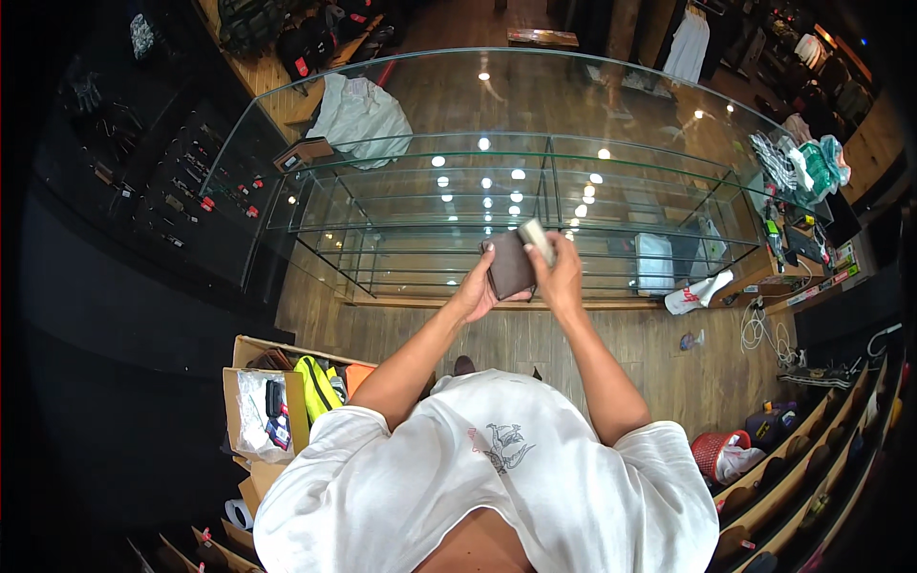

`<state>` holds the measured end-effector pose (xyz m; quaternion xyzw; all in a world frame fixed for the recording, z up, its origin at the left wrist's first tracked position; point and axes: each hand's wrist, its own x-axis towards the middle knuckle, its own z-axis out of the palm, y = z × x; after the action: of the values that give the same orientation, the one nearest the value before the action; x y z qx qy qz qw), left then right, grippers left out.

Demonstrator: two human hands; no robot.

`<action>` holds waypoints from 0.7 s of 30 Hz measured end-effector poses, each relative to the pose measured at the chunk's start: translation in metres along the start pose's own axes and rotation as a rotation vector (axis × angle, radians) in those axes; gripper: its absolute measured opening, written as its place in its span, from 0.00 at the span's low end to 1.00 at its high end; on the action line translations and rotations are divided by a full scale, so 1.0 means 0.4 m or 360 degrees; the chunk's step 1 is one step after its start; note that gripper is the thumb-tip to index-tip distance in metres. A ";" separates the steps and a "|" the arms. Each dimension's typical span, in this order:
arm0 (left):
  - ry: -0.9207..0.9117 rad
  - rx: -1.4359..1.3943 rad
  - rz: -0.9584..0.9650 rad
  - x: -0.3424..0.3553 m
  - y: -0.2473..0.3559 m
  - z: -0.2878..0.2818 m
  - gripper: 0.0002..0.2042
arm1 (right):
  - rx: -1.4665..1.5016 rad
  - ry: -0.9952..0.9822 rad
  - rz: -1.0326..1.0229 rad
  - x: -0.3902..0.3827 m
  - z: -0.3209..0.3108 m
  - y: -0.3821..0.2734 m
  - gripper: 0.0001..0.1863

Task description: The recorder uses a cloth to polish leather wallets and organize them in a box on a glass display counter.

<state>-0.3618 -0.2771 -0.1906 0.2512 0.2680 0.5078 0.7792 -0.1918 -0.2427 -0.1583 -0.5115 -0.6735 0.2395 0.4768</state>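
Observation:
A dark brown wallet (509,265) is held upright in front of me at the near edge of the glass display case (420,196). My left hand (473,288) grips it from its left side, thumb on the front face and fingers beneath. Beside its upper right corner, my right hand (562,275) pinches a small cream-coloured block or folded piece (535,239); what kind of thing it is I cannot make out. That piece touches or overlaps the wallet's edge. The fingertips of my right hand are partly hidden behind these two things.
A crumpled white plastic sack (359,119) lies on the case's far left, by a brown box (304,153). Plastic bags (807,162) lie at the right. Cardboard boxes (232,406) stand at my left; a red basket (718,454) and white cables (761,329) are on the right floor.

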 end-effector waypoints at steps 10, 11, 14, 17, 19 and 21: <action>0.0019 0.0086 0.0022 0.023 0.004 -0.035 0.33 | -0.0064 -0.0177 -0.0171 -0.003 0.047 -0.033 0.20; 0.0066 0.0055 0.0043 0.026 0.014 -0.028 0.32 | 0.0007 -0.0236 -0.0128 -0.006 0.045 -0.070 0.21; -0.0042 0.0071 0.0004 0.009 0.043 -0.011 0.33 | -0.0360 0.0051 -0.0224 0.058 0.014 0.014 0.20; -0.0045 0.0125 0.0100 -0.001 0.082 0.009 0.34 | -0.0345 0.0254 -0.0144 0.152 -0.057 0.014 0.20; 0.0016 0.0150 0.0159 0.000 0.100 -0.019 0.31 | 0.0445 0.0045 0.0074 0.225 -0.086 -0.065 0.21; 0.0090 0.0138 0.0196 0.014 0.113 -0.024 0.29 | 0.0510 0.0254 -0.0142 0.314 -0.088 -0.091 0.23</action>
<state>-0.3960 -0.2545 -0.1686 0.2862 0.2957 0.5495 0.7271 -0.1800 -0.1466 -0.0640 -0.4160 -0.6089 0.2811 0.6142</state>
